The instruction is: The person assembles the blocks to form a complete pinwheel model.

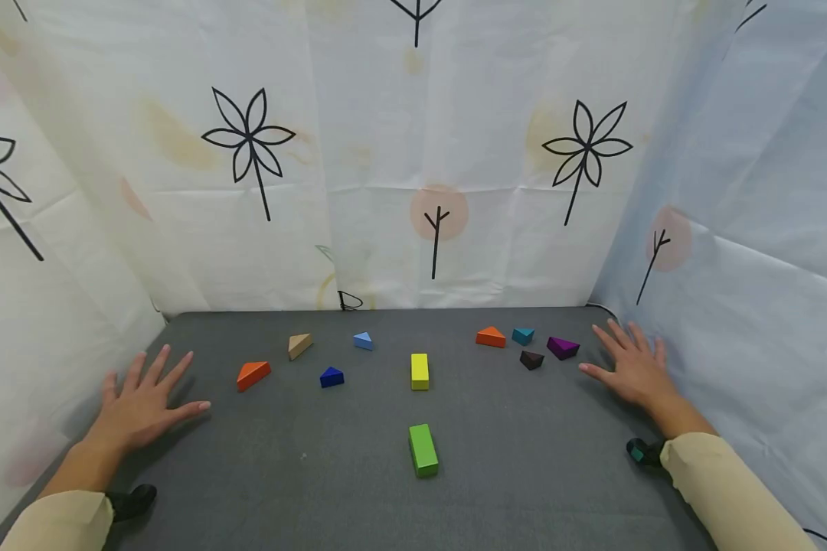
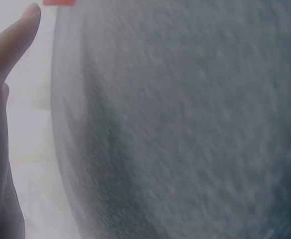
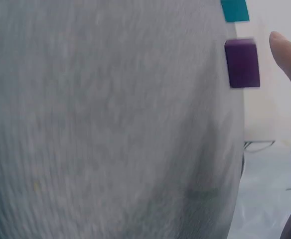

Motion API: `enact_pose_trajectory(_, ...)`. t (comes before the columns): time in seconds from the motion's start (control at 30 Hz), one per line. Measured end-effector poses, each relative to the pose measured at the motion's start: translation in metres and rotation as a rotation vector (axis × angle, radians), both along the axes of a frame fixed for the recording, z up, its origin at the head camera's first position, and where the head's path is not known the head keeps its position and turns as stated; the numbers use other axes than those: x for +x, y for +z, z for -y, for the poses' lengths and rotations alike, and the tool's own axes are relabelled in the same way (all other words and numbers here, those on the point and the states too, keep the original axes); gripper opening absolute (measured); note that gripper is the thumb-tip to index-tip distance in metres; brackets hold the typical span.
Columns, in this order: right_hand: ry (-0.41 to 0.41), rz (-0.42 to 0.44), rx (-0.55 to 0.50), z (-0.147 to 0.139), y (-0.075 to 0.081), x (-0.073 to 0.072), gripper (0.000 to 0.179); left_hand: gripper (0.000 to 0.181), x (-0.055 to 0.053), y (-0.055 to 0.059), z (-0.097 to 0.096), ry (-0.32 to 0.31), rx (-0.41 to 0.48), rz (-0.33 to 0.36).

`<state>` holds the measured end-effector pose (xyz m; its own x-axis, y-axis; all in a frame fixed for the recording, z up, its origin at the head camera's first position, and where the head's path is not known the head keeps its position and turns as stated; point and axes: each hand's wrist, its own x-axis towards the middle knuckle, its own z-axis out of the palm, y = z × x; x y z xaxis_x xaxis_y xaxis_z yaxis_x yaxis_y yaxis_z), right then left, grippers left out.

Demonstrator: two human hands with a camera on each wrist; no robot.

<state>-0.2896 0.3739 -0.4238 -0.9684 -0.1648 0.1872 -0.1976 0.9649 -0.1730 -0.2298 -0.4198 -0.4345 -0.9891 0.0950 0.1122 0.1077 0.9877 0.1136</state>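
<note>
My left hand lies with fingers spread at the left of the grey table, holding nothing. Nearest to it is an orange triangular block; beyond are a tan triangular block, a dark blue one and a light blue one. On the right, my right hand is spread and holds nothing, close to a purple triangular block. Around that block are a dark brown one, a teal one and another orange one. A yellow rectangular block and a green rectangular block occupy the middle.
White cloth walls printed with flowers and trees stand behind and at both sides of the grey table. Dark straps with camera pieces sit at the left wrist and right wrist. A thin cable shows at the back right corner.
</note>
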Motion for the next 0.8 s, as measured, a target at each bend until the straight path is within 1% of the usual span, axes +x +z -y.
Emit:
enact_pose_trajectory(0.1,0.021,-0.052,-0.009,0.007,0.002,0.002,0.088,0.104,-0.003,0.001,-0.005,-0.003,0.01,-0.018)
enact_pose_trajectory(0.23,0.056,-0.11,-0.033,0.018,0.005,0.006,0.085,0.105,-0.007,0.003,-0.015,-0.017,0.023,-0.061)
enact_pose_trajectory(0.57,0.191,-0.231,-0.118,0.044,0.01,0.009,0.082,0.1,-0.009,0.016,-0.039,-0.107,0.113,-0.136)
enact_pose_trajectory(0.7,0.224,-0.254,-0.151,0.056,0.013,0.01,0.081,0.097,-0.01,0.021,-0.049,-0.141,0.138,-0.166)
enact_pose_trajectory(0.8,0.239,-0.239,-0.203,0.065,0.016,0.012,0.079,0.095,-0.01,0.026,-0.058,-0.173,0.174,-0.188)
